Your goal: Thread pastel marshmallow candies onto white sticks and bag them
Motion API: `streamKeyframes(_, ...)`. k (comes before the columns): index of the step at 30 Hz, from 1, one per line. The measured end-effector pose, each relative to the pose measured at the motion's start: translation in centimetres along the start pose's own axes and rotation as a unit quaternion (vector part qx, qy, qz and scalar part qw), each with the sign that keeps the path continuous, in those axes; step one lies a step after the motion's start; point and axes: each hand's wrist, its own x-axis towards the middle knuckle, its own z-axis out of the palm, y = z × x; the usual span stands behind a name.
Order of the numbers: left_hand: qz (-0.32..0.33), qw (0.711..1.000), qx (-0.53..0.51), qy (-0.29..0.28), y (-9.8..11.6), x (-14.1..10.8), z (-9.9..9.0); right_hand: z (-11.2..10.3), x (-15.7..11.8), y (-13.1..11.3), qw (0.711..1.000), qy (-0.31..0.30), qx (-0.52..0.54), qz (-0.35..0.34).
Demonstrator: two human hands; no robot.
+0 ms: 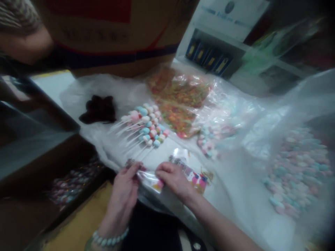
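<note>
Low at the front edge of the covered table, my left hand (125, 184) and my right hand (174, 177) hold a small clear plastic bag (150, 179) with a coloured print between them. The left thumb and fingers close on its left end, where something small and patterned shows too blurred to name. My right fingers pinch the other end. Just beyond lie several marshmallow skewers (150, 127) in pink, blue and white, their white sticks pointing toward me. Beside my right wrist is a pile of printed clear bags (193, 174), with thin gold ties (208, 175) at its edge.
Bags of orange and green sweets (180, 96) lie at the back. Loose marshmallows (300, 170) fill clear plastic at right. A dark, crumpled item (99, 109) lies left. A box of wrapped sweets (73, 184) stands lower left. Another person's arm (28, 45) shows behind, near a large carton (112, 38).
</note>
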Motion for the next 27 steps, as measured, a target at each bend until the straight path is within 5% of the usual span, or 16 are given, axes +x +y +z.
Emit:
streamKeyframes(5, 0.014, 0.999, -0.043, -0.003, 0.1, -0.2, 0.2, 2.3, 0.2, 1.1, 0.998, 0.042, 0.019, -0.049)
streamKeyframes(10, -0.041, 0.996, -0.077, -0.014, 1.2, -0.3, -0.2, 2.1, 0.8, 1.1, 0.995, 0.068, -0.069, -0.038)
streamKeyframes(15, -0.053, 0.990, 0.087, -0.103, 1.1, -0.6, -1.4, 1.4, 0.7, 1.4, 0.982, 0.078, -0.131, -0.113)
streamKeyframes(19, -0.056, 0.987, 0.116, -0.100, 0.0, -0.7, -1.4, 1.9, 0.5, 1.8, 0.989, 0.069, -0.053, -0.119)
streamKeyframes(22, -0.003, 0.997, 0.055, -0.052, -0.8, -0.6, -1.0, 2.6, 0.5, 1.6, 0.994, 0.074, 0.045, -0.062)
streamKeyframes(27, 0.005, 0.995, 0.070, -0.065, -1.0, -0.7, -0.9, 2.5, 0.4, 1.0, 0.993, 0.080, 0.090, -0.018)
